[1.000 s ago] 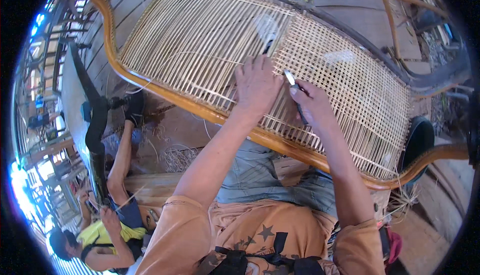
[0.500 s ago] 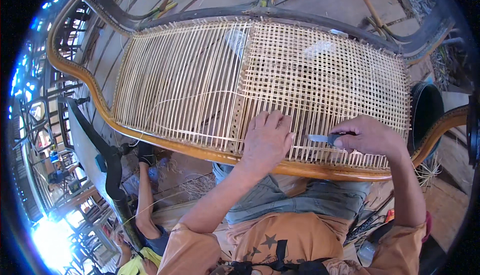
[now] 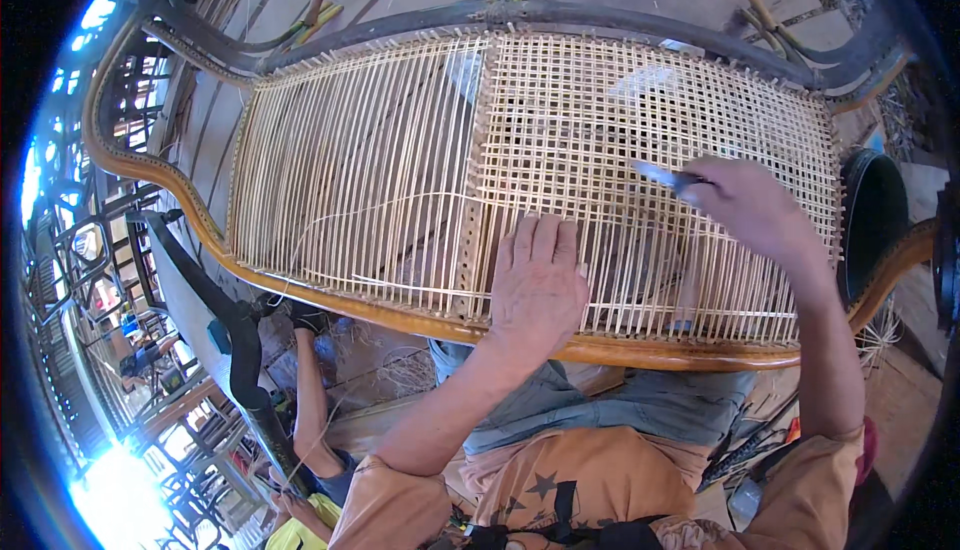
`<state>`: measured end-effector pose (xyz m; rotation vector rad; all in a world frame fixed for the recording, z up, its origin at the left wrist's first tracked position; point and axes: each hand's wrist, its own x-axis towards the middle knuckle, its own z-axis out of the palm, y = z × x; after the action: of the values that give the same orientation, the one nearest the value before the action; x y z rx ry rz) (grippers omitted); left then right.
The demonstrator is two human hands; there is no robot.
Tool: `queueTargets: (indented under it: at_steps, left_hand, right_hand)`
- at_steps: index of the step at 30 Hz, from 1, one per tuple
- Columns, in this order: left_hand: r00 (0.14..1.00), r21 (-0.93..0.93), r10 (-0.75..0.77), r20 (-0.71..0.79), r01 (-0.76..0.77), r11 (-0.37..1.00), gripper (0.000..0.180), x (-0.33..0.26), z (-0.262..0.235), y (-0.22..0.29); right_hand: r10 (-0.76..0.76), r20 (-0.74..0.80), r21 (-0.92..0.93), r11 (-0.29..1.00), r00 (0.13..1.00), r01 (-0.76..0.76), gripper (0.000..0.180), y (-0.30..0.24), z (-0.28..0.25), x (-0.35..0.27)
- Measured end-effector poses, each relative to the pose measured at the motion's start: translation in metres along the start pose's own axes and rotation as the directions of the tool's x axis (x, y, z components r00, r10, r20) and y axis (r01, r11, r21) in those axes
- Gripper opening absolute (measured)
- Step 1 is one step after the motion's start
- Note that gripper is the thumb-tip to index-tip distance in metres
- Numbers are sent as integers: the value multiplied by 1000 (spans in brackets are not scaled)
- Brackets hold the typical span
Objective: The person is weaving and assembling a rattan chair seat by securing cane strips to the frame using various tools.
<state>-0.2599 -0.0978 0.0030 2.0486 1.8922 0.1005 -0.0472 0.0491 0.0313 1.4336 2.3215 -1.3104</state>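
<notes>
My left hand lies flat on the cane strands just right of the middle rail, its fingers stretched out and holding nothing. Above the woven right half of the panel, my right hand is closed around the dark handle of a knife, its pale blade pointing left. The cane panel has a tight grid in its upper right part. Near my hands and across the left half, mostly lengthwise strands run. A loose cane strand curves over the left half.
A varnished curved wooden frame borders the panel along my lap. At the right stands a dark round container. Another person's arm and yellow shirt show at lower left. Cane scraps litter the floor.
My right hand has lifted with the knife and moved away from me, up over the woven grid. My left hand stays by the middle rail, its fingers now flatter. The view has shifted slightly.
</notes>
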Motion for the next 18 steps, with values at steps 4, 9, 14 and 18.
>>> queueTargets:
  at_steps: [4,9,14,18]
  left_hand:
    - [996,-14,-82,41,83,996,48,-1,-3,-5]
    - [989,-106,-41,-139,26,994,35,-14,-16,-21]
    - [988,25,-26,-151,30,999,30,-27,-22,-58]
    - [975,42,-6,-224,16,999,28,-25,-14,-71]
  right_hand:
    - [-122,133,184,978,984,96,27,-3,7,-20]
    - [-123,453,266,964,883,-2,30,-34,19,-24]
    - [-115,-28,136,984,993,117,29,-35,40,9]
    - [-226,453,288,953,862,98,27,-54,35,-11]
